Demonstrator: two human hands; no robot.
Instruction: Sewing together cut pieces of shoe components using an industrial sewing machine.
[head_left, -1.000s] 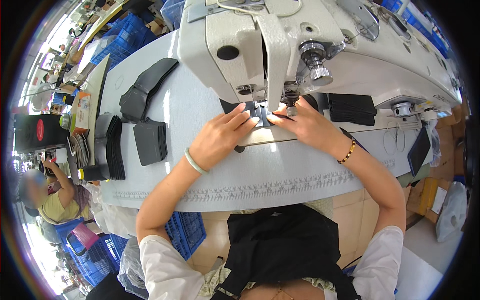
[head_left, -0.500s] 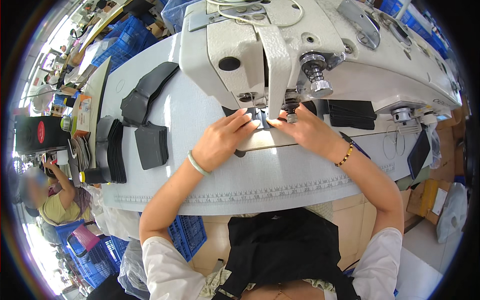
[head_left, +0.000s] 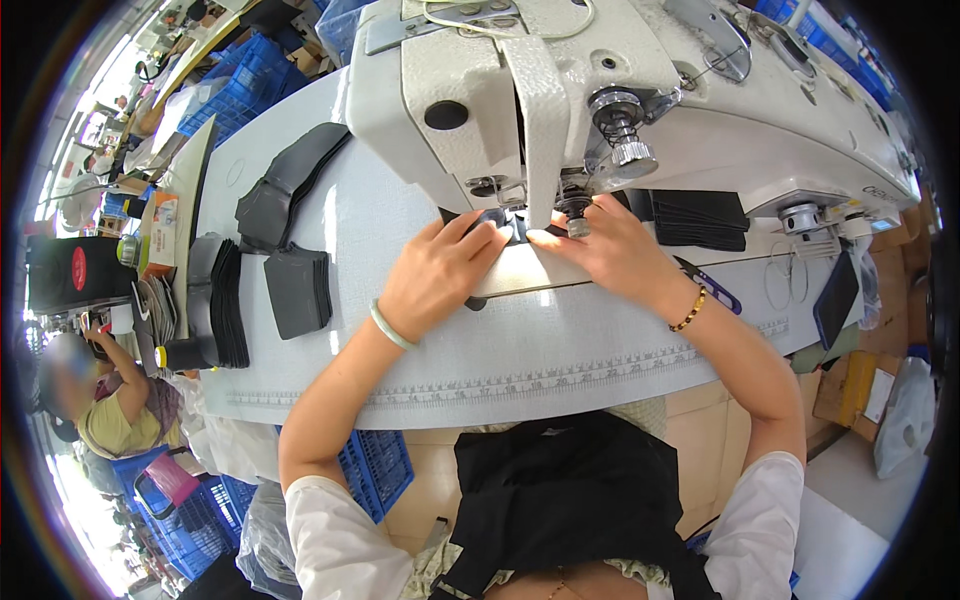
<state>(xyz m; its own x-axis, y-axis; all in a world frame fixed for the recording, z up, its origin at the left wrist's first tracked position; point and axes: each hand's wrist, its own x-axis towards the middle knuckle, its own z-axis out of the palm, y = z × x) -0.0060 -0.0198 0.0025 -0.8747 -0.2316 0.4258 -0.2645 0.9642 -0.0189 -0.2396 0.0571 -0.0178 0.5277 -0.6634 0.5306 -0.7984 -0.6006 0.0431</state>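
Note:
A white sewing machine (head_left: 450, 75) stands over the table, with a small dark flat piece (head_left: 518, 230) beneath its needle area. Just left of the needle, my left hand (head_left: 430, 272) lies with bent fingers and thumb closed on this piece. My right hand (head_left: 622, 258) holds its other side, thumb close to the presser foot and fingers curled behind the tension parts. The machine head hides some right fingertips and most of the piece. Purple-handled thread snips (head_left: 715, 288) lie beside my right wrist.
Stacked black pieces (head_left: 700, 218) rest on the machine bed at right. More black stacks (head_left: 298, 292) lie on the pale table (head_left: 480, 380) at left. A dark phone-like slab (head_left: 835, 305) sits near the right edge. A co-worker (head_left: 125, 400) is at far left; blue crates (head_left: 375, 470) stand below.
The view has shifted slightly, showing more of the snips. My left fingers have drawn a little closer together beside the needle. Both hands stay at the dark piece.

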